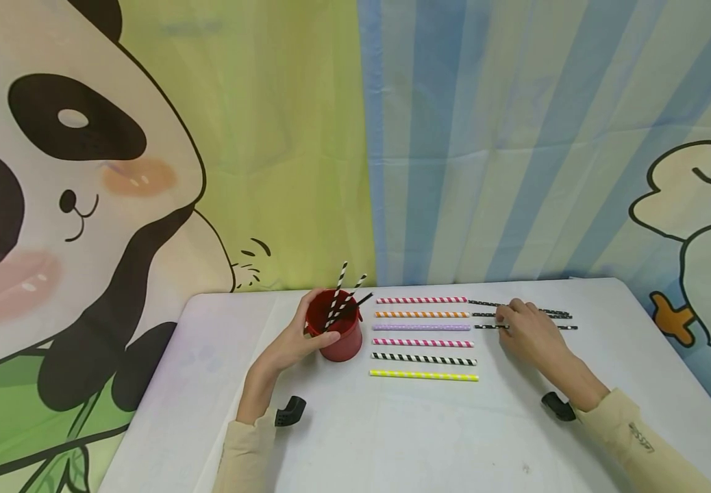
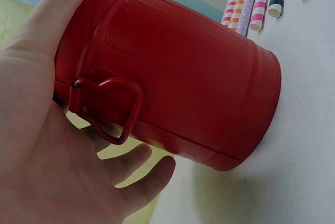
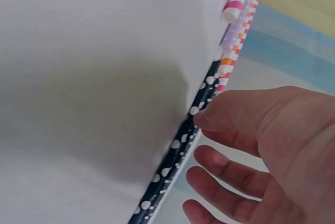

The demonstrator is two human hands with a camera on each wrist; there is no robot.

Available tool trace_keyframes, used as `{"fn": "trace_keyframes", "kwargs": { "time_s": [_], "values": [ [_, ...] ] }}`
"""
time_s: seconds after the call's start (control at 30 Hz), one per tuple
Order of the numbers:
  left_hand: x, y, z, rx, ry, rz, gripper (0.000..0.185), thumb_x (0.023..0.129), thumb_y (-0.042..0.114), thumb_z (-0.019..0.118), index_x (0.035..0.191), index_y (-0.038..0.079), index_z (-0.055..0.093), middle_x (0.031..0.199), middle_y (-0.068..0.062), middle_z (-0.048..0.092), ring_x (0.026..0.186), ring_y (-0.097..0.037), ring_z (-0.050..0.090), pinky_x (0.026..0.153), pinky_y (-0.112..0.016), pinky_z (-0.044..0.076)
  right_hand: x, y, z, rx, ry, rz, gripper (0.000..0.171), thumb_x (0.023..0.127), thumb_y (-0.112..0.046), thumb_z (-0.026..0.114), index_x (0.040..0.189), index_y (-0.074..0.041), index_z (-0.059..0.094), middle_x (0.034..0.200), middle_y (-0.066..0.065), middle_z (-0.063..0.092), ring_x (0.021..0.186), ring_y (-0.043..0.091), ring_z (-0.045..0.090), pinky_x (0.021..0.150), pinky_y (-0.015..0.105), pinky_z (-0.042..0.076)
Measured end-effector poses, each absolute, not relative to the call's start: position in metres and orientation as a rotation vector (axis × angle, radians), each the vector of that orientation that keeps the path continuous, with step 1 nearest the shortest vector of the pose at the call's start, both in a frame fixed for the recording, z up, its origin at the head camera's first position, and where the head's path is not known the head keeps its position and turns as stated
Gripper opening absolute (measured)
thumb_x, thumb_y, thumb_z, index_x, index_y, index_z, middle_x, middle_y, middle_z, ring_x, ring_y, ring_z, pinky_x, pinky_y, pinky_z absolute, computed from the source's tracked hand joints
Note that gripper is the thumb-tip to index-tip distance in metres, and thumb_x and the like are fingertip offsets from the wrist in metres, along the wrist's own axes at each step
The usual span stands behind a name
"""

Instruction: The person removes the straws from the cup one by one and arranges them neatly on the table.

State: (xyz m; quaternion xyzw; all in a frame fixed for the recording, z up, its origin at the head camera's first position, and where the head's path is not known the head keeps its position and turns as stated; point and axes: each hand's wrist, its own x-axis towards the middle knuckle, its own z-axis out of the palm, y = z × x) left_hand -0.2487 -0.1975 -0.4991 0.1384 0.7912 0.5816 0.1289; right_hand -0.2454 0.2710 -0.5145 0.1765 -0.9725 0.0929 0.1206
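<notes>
A small red pail (image 1: 341,340) stands at the table's back middle, tilted a little, with several black-and-white straws (image 1: 337,305) poking out of its mouth. My left hand (image 1: 298,342) grips the pail near its rim, thumb on the near side. In the left wrist view the pail's wire handle (image 2: 123,111) shows beside the palm. My right hand (image 1: 531,333) is over three black dotted straws at the back right. Its thumb and forefinger pinch the nearest black polka-dot straw (image 3: 175,143) at their tips; the other fingers are loosely bent and spread.
Left of the dotted straws lies a column of straws: red-striped (image 1: 421,300), orange (image 1: 421,315), purple (image 1: 422,328), pink-striped (image 1: 423,342), black-striped (image 1: 423,359) and yellow (image 1: 423,375). A printed curtain (image 1: 294,171) hangs behind the white table (image 1: 423,438).
</notes>
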Motion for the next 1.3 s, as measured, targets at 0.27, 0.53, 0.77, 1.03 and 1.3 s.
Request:
{"fn": "trace_keyframes", "kwargs": {
  "time_s": [0.27,0.53,0.77,1.03,1.3],
  "values": [
    [-0.247,-0.198,-0.498,0.388,2.310,1.678,0.086,0.089,0.032,0.076,0.153,0.044,0.019,0.156,0.003,0.033,0.148,-0.027,0.028,0.117,-0.061,0.029,-0.244,0.265,-0.505,0.550,-2.840,0.344,0.018,0.081,-0.005,0.075,0.097,-0.008,0.067,0.091,0.011,0.062,0.078,0.029,0.058,0.069,0.047,0.049],
    [-0.249,-0.198,-0.500,0.401,2.323,1.684,0.085,0.089,0.030,0.076,0.152,0.042,0.021,0.155,0.003,0.034,0.147,-0.025,0.030,0.116,-0.058,0.032,-0.244,0.252,-0.501,0.603,-2.826,0.581,0.018,0.084,-0.007,0.074,0.101,-0.006,0.068,0.094,0.009,0.064,0.088,0.028,0.064,0.075,0.044,0.052],
    [-0.249,-0.199,-0.500,0.408,2.321,1.677,0.085,0.090,0.031,0.075,0.153,0.041,0.020,0.155,0.003,0.034,0.147,-0.026,0.030,0.115,-0.059,0.033,-0.245,0.231,-0.496,0.555,-2.878,0.897,0.018,0.092,-0.011,0.070,0.108,-0.004,0.066,0.104,0.011,0.065,0.098,0.030,0.064,0.085,0.048,0.053],
    [-0.250,-0.198,-0.499,0.421,2.329,1.673,0.089,0.090,0.031,0.075,0.157,0.029,0.017,0.155,0.002,0.034,0.146,-0.026,0.031,0.115,-0.059,0.034,-0.246,0.205,-0.493,0.400,-2.796,1.245,0.024,0.096,-0.023,0.068,0.116,-0.009,0.064,0.106,0.007,0.068,0.100,0.025,0.064,0.082,0.034,0.054],
    [-0.250,-0.198,-0.500,0.415,2.312,1.690,0.086,0.089,0.030,0.076,0.154,0.038,0.020,0.155,0.003,0.034,0.146,-0.025,0.031,0.115,-0.058,0.033,-0.242,0.176,-0.490,0.283,-2.627,1.707,0.029,0.100,-0.026,0.064,0.122,-0.008,0.062,0.117,0.014,0.067,0.107,0.024,0.062,0.089,0.023,0.051]
  ]
}}
